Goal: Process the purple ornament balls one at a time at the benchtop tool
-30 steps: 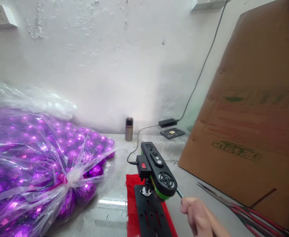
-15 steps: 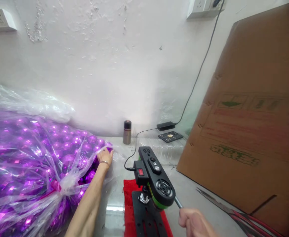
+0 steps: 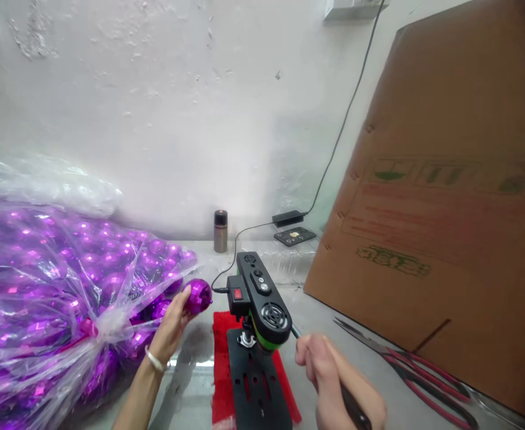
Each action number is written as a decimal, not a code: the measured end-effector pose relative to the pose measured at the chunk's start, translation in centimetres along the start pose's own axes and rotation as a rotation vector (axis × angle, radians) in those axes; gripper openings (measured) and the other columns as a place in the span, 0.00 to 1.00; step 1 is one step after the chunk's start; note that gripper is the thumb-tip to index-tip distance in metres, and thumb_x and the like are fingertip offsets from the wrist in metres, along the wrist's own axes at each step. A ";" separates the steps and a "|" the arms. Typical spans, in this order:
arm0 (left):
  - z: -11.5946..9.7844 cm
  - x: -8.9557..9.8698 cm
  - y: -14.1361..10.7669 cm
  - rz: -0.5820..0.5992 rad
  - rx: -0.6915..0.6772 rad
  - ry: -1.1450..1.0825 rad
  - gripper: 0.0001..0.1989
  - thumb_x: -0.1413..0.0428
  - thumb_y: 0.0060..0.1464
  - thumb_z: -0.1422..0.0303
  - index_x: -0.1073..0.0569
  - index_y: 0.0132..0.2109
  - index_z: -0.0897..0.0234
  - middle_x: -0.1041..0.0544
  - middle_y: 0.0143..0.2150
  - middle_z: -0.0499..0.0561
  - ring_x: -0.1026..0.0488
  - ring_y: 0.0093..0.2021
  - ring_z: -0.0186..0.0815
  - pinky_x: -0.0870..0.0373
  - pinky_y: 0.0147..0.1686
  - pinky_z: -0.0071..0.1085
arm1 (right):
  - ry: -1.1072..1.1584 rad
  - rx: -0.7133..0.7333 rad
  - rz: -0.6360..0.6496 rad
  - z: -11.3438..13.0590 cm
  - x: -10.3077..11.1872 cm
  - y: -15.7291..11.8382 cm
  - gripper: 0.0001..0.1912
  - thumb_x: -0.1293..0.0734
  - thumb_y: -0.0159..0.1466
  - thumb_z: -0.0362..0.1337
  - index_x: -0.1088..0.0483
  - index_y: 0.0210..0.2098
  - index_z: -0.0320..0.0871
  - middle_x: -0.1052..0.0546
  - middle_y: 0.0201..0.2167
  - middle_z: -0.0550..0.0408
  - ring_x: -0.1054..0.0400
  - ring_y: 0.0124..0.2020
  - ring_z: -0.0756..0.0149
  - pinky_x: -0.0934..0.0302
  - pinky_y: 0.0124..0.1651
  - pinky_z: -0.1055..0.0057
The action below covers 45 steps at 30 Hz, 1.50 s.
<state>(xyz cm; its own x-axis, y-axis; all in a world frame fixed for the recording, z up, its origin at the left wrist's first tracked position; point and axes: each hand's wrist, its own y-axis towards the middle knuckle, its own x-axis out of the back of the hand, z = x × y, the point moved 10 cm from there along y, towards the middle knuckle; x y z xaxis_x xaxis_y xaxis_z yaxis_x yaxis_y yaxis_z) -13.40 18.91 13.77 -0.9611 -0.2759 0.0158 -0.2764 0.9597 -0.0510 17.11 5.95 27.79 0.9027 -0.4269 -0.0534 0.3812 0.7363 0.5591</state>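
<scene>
My left hand [image 3: 172, 325] is closed on a shiny purple faceted bauble [image 3: 199, 296], held beside the bag. That clear plastic bag [image 3: 110, 319], tied at its neck with a pink band, bulges with many similar purple baubles [image 3: 96, 239]. My right hand [image 3: 334, 379] wraps round a tool with a dark handle [image 3: 355, 412] and a thin metal shaft [image 3: 295, 331]. The shaft's far end is hidden behind a black and green device [image 3: 264, 298] with round grilles and a red switch. This device stands on a slotted black metal plate [image 3: 257, 373].
A red cloth [image 3: 223, 358] lies under the plate. Red-and-black-handled scissors [image 3: 405, 367] rest at right before a big cardboard box [image 3: 423, 209]. Near the wall are a brown bottle [image 3: 220, 233], a phone [image 3: 294, 236] and a black power adapter [image 3: 288, 218] with its cable.
My left hand has drawn back from the bag toward me, bringing out a purple bauble. My right hand still grips the tool, more of which now shows. The view has shifted slightly right and down.
</scene>
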 end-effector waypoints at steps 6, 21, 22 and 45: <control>8.5 -1.6 -8.9 -0.049 0.219 -0.236 0.42 0.32 0.47 0.38 0.24 0.59 0.65 0.17 0.59 0.61 0.23 0.64 0.55 0.27 0.66 0.48 | -0.112 0.202 0.110 2.4 -0.3 1.2 0.24 0.39 0.78 0.37 0.35 0.24 0.45 0.33 0.20 0.60 0.36 0.21 0.73 0.42 0.25 0.76; 6.8 -8.6 -11.3 0.178 -0.045 0.270 0.42 0.33 0.43 0.53 0.30 0.64 0.65 0.20 0.62 0.67 0.25 0.64 0.61 0.34 0.68 0.57 | -0.094 0.254 0.115 3.1 -0.5 0.7 0.22 0.41 0.77 0.33 0.37 0.24 0.45 0.33 0.20 0.63 0.36 0.20 0.76 0.39 0.26 0.80; 6.7 -8.7 -11.4 0.182 -0.039 0.264 0.42 0.33 0.43 0.54 0.30 0.64 0.65 0.21 0.62 0.67 0.25 0.63 0.61 0.33 0.67 0.57 | -0.097 0.252 0.115 3.1 -0.5 0.7 0.22 0.41 0.77 0.33 0.36 0.24 0.45 0.33 0.19 0.63 0.36 0.20 0.76 0.39 0.26 0.80; 9.3 -6.6 -10.1 0.160 0.069 0.037 0.44 0.36 0.53 0.43 0.31 0.68 0.66 0.25 0.70 0.66 0.33 0.74 0.60 0.46 0.78 0.57 | -0.147 0.243 0.154 3.4 -0.7 1.0 0.21 0.41 0.77 0.31 0.37 0.26 0.45 0.33 0.21 0.63 0.37 0.21 0.75 0.43 0.26 0.78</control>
<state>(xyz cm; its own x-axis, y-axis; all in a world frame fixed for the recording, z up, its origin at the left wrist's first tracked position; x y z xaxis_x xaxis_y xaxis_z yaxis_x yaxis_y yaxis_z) -4.32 10.57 4.85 -0.9924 -0.1170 0.0391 -0.1210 0.9849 -0.1238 16.25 5.22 31.18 0.9010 -0.4044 0.1568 0.1681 0.6589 0.7332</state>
